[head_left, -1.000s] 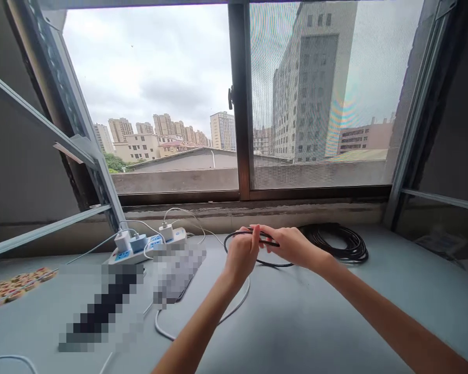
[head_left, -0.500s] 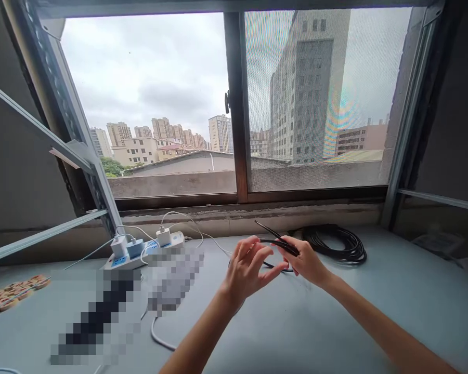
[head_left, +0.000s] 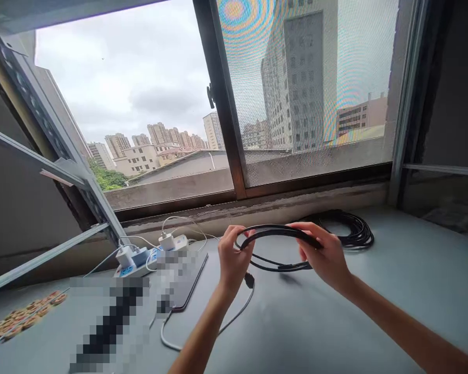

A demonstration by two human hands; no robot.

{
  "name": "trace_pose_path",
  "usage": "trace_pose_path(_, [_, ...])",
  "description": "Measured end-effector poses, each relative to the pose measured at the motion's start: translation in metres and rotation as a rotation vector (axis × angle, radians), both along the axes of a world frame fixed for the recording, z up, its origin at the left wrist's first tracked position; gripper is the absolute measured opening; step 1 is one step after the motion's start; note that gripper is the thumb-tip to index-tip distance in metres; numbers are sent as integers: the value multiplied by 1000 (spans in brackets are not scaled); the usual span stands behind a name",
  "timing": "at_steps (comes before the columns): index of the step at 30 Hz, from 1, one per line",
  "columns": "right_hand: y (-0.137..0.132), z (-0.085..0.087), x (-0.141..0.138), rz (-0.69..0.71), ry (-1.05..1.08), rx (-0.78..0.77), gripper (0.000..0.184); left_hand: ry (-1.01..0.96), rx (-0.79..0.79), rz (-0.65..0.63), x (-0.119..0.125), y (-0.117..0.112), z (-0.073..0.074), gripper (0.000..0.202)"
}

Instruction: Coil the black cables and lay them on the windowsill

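My left hand [head_left: 232,259] and my right hand [head_left: 324,254] hold up a loop of black cable [head_left: 275,231] above the grey table [head_left: 296,322]. The left hand's fingers pinch the loop's left end. Around the right end the right hand's fingers are wrapped. Lower strands of the loop sag between the hands, and a small black plug [head_left: 249,280] hangs just under the left hand. A bigger coil of black cable [head_left: 353,231] lies on the table behind the right hand.
At the left rear sits a white power strip [head_left: 148,254] with several chargers and white leads. A dark phone [head_left: 189,283] lies beside it, next to blurred patches. The window sill [head_left: 257,208] runs behind, metal frame bars [head_left: 42,161] lean at left, and patterned items [head_left: 19,317] lie far left.
The left hand, open half a second ago, has closed on the cable. Both hands have drawn the cable out into a wide loop, and the view has tilted and shifted.
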State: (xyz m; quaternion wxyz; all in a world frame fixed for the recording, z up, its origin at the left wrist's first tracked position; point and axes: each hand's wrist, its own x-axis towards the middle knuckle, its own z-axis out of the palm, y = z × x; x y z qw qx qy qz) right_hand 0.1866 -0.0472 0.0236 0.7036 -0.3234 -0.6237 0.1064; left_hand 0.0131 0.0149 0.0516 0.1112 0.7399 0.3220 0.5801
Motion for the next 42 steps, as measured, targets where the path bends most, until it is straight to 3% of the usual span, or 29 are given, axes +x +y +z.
trace_pose_path(3, [-8, 6, -1, -22, 120, 16, 12, -138, -139, -165, -2, -9, 6, 26])
trace_pose_path(6, [-12, 7, -4, 20, 189, -76, 14, -315, -223, -322, -2, -16, 4, 43])
trace_pose_path(10, [-12, 6, -7, 174, 191, -210, 14, -584, -361, -392, -2, -18, 6, 52])
trace_pose_path(13, [-9, 8, -7, 180, 144, -253, 23, -719, -530, -406, -2, -16, 14, 53])
trace_pose_path(17, [-5, 6, -3, 178, 179, -328, 36, -612, -693, -416, -4, -11, 14, 48])
trace_pose_path(21, [4, -2, 6, 134, 233, -428, 44, -324, -807, -391, -3, -1, -4, 46])
trace_pose_path(24, [12, -3, 15, 71, 313, -502, 48, -316, -948, -420, 1, 3, -18, 49])
trace_pose_path(31, [22, -6, 19, 99, 198, -528, 42, -541, -830, -505, 0, 1, -15, 57])
trace_pose_path(38, [26, -10, 27, 19, 174, -445, 45, -577, -834, -543, -2, -3, -8, 57])
trace_pose_path(42, [25, -10, 29, -3, 108, -406, 41, -587, -731, -486, -2, -6, -2, 56])
